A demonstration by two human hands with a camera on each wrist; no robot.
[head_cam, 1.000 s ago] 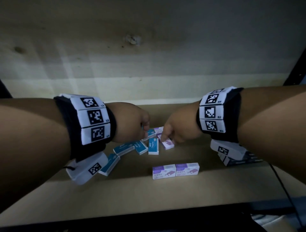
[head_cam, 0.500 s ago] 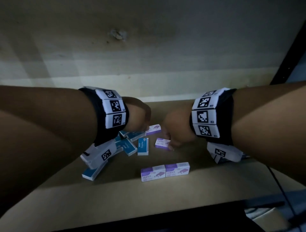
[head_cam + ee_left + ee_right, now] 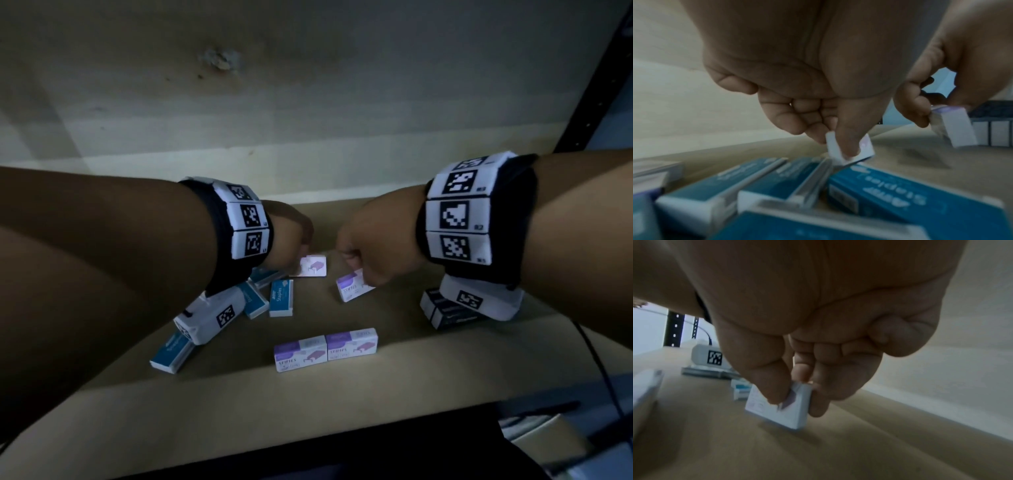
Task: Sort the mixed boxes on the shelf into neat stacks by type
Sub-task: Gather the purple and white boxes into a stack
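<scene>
Small staple boxes lie scattered on a wooden shelf (image 3: 428,363). My left hand (image 3: 291,240) pinches a purple-and-white box (image 3: 312,270) (image 3: 851,149) between thumb and fingers, tilted up above several blue boxes (image 3: 281,297) (image 3: 900,191). My right hand (image 3: 370,250) (image 3: 807,369) pinches another purple box (image 3: 352,289) (image 3: 781,408) by its upper edge, lifted just off the shelf. Two purple boxes (image 3: 325,348) sit side by side near the front. One more blue box (image 3: 171,353) lies at the left under my left wrist.
Dark boxes (image 3: 445,310) stand at the right under my right wrist. The shelf's pale back wall (image 3: 308,120) rises close behind my hands. A black upright post (image 3: 596,85) borders the right side. The shelf's front edge (image 3: 308,428) runs below.
Both hands have drawn apart, each with a purple box. The left one lifted its box off the blue pile; the right one carried its box to the right.
</scene>
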